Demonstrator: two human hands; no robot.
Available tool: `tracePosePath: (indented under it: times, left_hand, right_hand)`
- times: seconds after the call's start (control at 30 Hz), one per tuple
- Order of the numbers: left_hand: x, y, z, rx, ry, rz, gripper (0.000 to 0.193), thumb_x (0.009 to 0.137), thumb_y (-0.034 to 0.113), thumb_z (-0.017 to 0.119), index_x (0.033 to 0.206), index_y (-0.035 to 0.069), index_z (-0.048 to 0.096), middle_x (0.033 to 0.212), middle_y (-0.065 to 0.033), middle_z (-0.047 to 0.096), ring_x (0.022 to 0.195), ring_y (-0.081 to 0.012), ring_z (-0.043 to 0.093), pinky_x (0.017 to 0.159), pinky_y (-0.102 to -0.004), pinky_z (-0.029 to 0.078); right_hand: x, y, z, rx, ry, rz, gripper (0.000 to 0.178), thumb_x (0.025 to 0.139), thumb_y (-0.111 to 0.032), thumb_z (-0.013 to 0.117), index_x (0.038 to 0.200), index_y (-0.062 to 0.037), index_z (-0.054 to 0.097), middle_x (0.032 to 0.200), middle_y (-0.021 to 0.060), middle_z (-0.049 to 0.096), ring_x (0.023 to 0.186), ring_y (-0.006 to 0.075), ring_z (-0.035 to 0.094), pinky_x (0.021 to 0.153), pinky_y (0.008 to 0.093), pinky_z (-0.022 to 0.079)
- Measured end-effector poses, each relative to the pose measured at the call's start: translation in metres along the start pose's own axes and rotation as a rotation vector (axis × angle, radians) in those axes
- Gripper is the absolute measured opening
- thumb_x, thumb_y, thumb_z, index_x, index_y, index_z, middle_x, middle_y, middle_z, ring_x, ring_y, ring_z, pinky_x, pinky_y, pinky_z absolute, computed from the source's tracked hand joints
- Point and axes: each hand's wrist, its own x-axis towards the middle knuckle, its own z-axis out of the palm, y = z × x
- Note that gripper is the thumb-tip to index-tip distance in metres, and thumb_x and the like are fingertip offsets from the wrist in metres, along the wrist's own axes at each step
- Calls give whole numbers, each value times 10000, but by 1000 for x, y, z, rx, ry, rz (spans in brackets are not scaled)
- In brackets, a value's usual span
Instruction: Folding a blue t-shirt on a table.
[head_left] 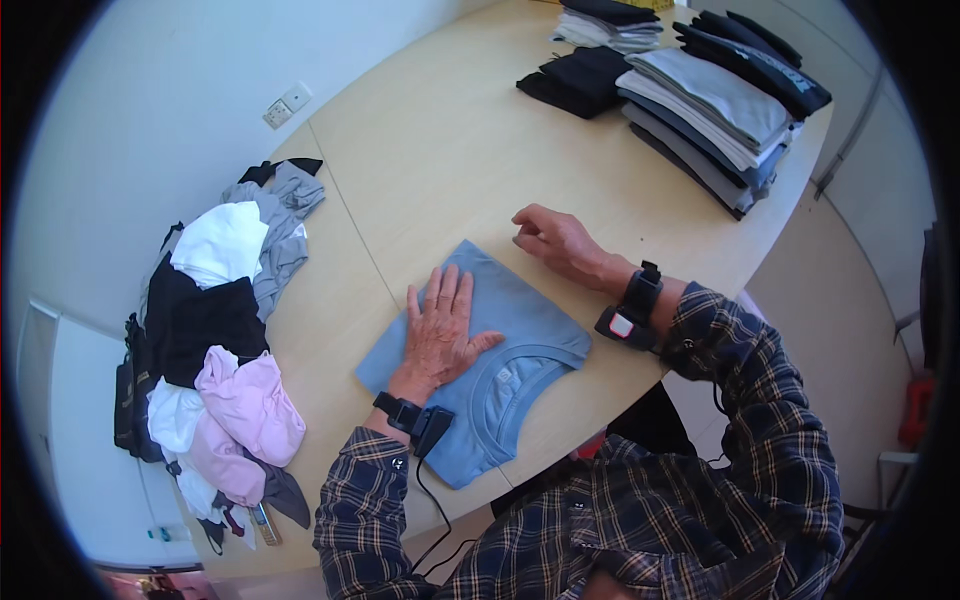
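A blue T-shirt lies folded into a rough rectangle on the pale wooden table, its round neckline toward me. My left hand rests flat on the shirt, fingers together and stretched out, holding nothing. Just beyond the shirt's right edge, my right hand is held over the table with its fingers bent and some space between thumb and fingertips. Nothing shows in it. Both wrists carry black strapped devices, and a cable runs from the left one.
At the left edge lies a loose heap of clothes: a white garment, a black one and a pink one. Far right stand a tall stack of folded clothes, a black folded garment and a smaller stack. A wall borders the left.
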Motion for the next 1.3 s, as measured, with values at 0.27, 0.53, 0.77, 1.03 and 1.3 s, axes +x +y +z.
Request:
tracePosePath:
  times: [0.27,0.53,0.77,1.03,1.3]
  left_hand:
    - [-2,3,0,-50,36,-24,922,827,696,483,1449,29,344,1506,-181,312,1414,-342,237,1115,-613,135]
    - [-1,4,-3,-100,14,-43,925,832,680,495,1459,25,315,1518,-185,280,1423,-342,216,1112,-616,135]
    - [-1,4,-5,-124,19,-50,929,826,685,501,1452,21,330,1517,-179,286,1423,-335,217,1111,-618,138]
    - [0,5,-6,-144,20,-54,927,825,687,501,1447,19,339,1516,-179,288,1423,-330,218,1111,-614,140]
    - [-2,4,-5,-145,23,-55,925,825,688,502,1442,17,348,1509,-177,296,1421,-327,220,1112,-609,145]
  right_hand:
    - [57,-12,34,-438,-113,-191,225,823,-201,595,938,-24,675,929,188,675,877,338,646,772,397,516]
    - [81,-15,33,-510,-267,-123,197,802,-138,616,920,1,689,814,162,692,740,251,673,701,332,532]
    - [84,-18,38,-532,-261,-55,180,776,-121,610,872,4,698,763,143,690,689,223,669,676,322,532]
    - [84,-13,40,-521,-209,-28,169,777,-115,600,849,9,690,769,147,689,678,223,661,659,326,526]
    - [85,-16,31,-292,-282,115,178,779,-128,610,850,16,686,775,136,691,680,200,653,652,325,519]
